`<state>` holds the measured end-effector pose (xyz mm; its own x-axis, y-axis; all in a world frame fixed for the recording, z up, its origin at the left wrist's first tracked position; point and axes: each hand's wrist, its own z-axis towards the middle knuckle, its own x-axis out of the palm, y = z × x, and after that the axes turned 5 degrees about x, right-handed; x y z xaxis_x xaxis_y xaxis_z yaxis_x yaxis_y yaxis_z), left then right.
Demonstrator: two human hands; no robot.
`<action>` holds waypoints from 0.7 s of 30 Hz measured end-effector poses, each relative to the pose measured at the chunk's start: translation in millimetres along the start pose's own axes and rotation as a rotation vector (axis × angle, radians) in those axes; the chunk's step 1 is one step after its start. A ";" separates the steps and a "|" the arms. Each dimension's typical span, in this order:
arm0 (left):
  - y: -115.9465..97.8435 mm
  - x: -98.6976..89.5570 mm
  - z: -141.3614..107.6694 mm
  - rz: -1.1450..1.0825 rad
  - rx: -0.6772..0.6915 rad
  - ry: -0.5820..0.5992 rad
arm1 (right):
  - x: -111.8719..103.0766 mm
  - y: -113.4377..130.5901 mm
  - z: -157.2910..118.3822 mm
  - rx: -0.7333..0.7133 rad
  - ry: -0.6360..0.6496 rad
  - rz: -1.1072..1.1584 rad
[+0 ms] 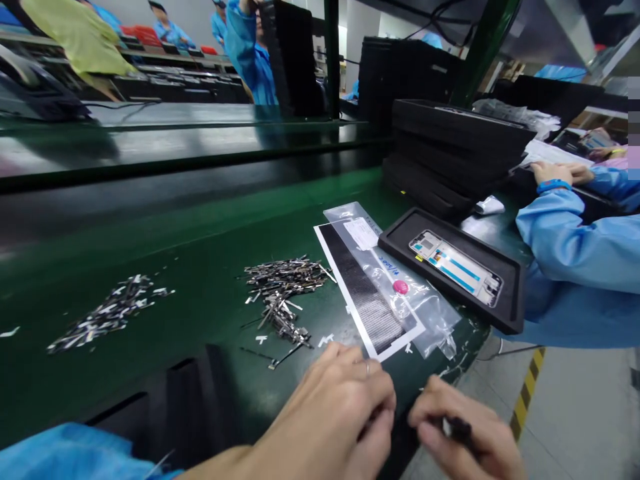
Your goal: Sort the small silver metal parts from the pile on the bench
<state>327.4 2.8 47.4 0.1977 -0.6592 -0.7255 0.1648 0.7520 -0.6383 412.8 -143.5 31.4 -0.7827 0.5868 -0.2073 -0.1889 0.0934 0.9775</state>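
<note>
I am seeing blue handwriting on the clear bag [400,287] at about two o'clock, and a white label [361,233] on it, but I am reading neither.

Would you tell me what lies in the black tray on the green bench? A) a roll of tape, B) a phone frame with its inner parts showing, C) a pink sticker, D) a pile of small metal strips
B: the black tray holds a single phone frame, its blue and white inner parts facing up; the small metal strips lie loose on the green bench instead.

A small, slim black part [457,429], largely hidden, is pinched in the right hand [465,437] at the table's near edge
</note>
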 end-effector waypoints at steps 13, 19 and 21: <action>11.5 -18.2 30.8 -0.199 -0.486 0.212 | -27.0 2.5 14.3 -0.217 -0.170 -0.519; 7.7 -15.6 29.9 -0.203 -0.608 0.251 | -30.4 -6.5 19.1 -0.079 -0.214 -0.509; 8.8 -15.7 30.3 -0.243 -0.637 0.238 | -22.7 -9.9 20.8 0.042 -0.291 -0.439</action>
<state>355.1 20.0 61.0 -0.0008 -0.8454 -0.5341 -0.4328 0.4817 -0.7620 444.8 -141.1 27.2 -0.4367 0.6840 -0.5843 -0.4334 0.4092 0.8030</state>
